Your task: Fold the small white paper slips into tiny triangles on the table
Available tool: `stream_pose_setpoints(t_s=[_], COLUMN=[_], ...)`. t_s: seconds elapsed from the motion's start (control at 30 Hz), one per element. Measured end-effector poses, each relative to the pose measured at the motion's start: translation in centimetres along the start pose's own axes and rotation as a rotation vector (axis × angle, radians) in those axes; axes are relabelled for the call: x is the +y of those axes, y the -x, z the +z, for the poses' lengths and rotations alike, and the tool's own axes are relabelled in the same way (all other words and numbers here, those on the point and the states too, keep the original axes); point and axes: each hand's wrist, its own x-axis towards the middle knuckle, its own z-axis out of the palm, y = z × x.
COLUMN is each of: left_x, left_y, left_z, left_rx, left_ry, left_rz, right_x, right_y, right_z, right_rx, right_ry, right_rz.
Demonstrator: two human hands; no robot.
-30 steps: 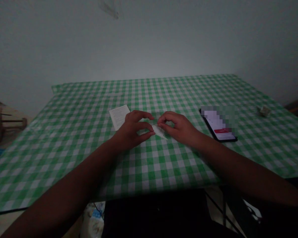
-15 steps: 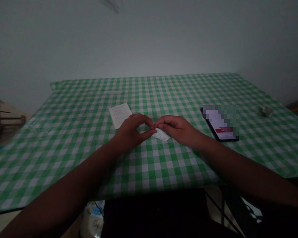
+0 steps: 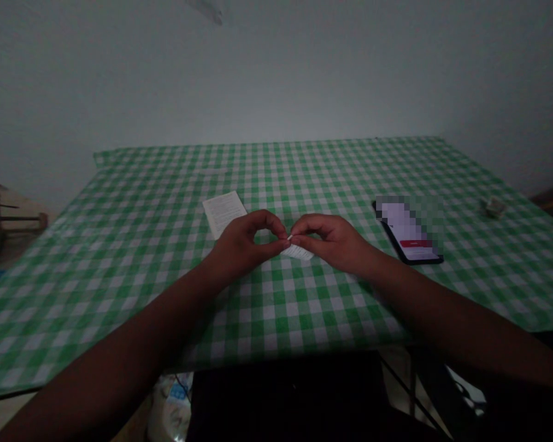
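Both my hands rest at the middle of a table covered by a green and white checked cloth point(image 3: 120, 258). My left hand point(image 3: 244, 242) and my right hand point(image 3: 334, 239) each pinch an end of a small folded white paper point(image 3: 297, 250), fingertips almost meeting above it. The paper lies low over the cloth. A second white printed slip point(image 3: 222, 212) lies flat just beyond my left hand.
A phone point(image 3: 408, 233) with a lit screen lies to the right of my right hand. A small pale object point(image 3: 493, 207) sits near the table's far right edge. A wall stands behind the table; wooden furniture point(image 3: 2, 224) shows at the far left.
My fingers have drawn closer together over the small paper, and the pinch tightened. The paper shifted a little under them. The arms stayed in place.
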Motion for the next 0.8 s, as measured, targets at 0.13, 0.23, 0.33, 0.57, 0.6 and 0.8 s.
stream_pose_setpoints(t_s=[0.13, 0.23, 0.33, 0.57, 0.6, 0.8], left_x=[0.33, 0.41, 0.39, 0.49, 0.48, 0.44], left_y=[0.23, 0.43, 0.61, 0.73, 0.71, 0.57], left_z=[0.14, 0.28, 0.45, 0.63, 0.65, 0.68], left_rx=[0.016, 0.045, 0.066, 0.077, 0.077, 0.078], left_ry=[-0.012, -0.021, -0.024, -0.012, 0.003, 0.053], left_rz=[-0.003, 0.007, 0.027, 0.038, 0.041, 0.036], right_x=[-0.05, -0.17, -0.28, -0.32, -0.31, -0.22], right_y=[0.06, 0.11, 0.14, 0.2, 0.2, 0.21], right_z=[0.02, 0.12, 0.25, 0.28, 0.26, 0.17], right_rx=[0.005, 0.027, 0.049, 0.064, 0.064, 0.065], right_ry=[-0.001, 0.003, -0.008, -0.01, -0.015, -0.066], right_rz=[-0.009, -0.014, -0.024, -0.037, -0.039, -0.029])
